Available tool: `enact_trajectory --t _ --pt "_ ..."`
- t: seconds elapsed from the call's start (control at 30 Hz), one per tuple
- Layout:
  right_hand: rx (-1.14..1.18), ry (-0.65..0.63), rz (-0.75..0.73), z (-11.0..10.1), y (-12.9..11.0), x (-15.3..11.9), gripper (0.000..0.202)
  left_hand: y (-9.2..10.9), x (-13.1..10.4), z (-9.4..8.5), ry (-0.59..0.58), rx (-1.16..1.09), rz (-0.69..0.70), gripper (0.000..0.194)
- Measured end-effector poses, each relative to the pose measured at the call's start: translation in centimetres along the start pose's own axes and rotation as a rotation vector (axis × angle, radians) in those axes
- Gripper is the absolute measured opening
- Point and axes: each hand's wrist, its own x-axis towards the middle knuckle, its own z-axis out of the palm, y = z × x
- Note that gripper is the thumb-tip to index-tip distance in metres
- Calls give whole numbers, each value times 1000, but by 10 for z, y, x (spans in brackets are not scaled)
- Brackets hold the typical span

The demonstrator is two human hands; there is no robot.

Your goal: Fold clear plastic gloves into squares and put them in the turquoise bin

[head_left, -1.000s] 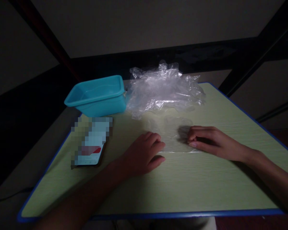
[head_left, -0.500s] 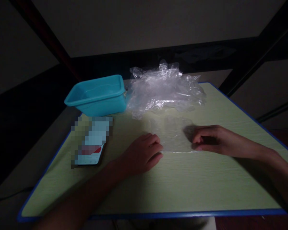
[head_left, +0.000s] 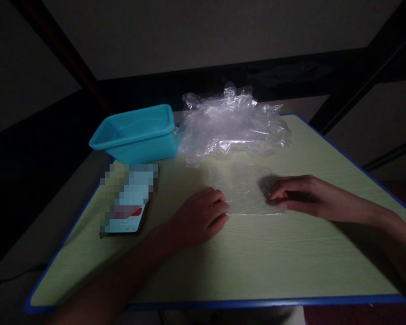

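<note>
A clear plastic glove (head_left: 245,192) lies flat on the table, its cuff edge toward me and its finger parts pointing away. My left hand (head_left: 203,216) rests at the left end of the cuff, fingers curled and closed on the thin film; the exact grip is hard to make out. At the glove's right side is my right hand (head_left: 294,194), its fingers bent and the thumb slightly apart from them, near the cuff's right corner. Behind the glove spreads a shiny crumpled pile of clear plastic gloves (head_left: 233,124).
A turquoise plastic basket (head_left: 145,151) stands at the back left, beside the pile. In front of it lies a phone (head_left: 133,221) with a lit screen, partly blurred out. The pale table (head_left: 243,266) has a blue edge, and dark bars stand behind it.
The fingers of my right hand have shifted slightly left over the glove's edge, and the gap to the thumb is wider. My left hand has stayed in place.
</note>
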Motion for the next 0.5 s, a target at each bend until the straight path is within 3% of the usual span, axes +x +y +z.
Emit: enact_trajectory --t 0.23,0.4,0.5 --pt "-50 149 -48 -7 0 -7 18 -5 -3 -1 152 -30 64 15" --pt "-102 58 -37 -2 -10 -7 5 -6 -2 -2 106 -33 84 12" --pt "-190 6 -54 4 -14 -7 13 -6 -2 -1 78 -30 76 9"
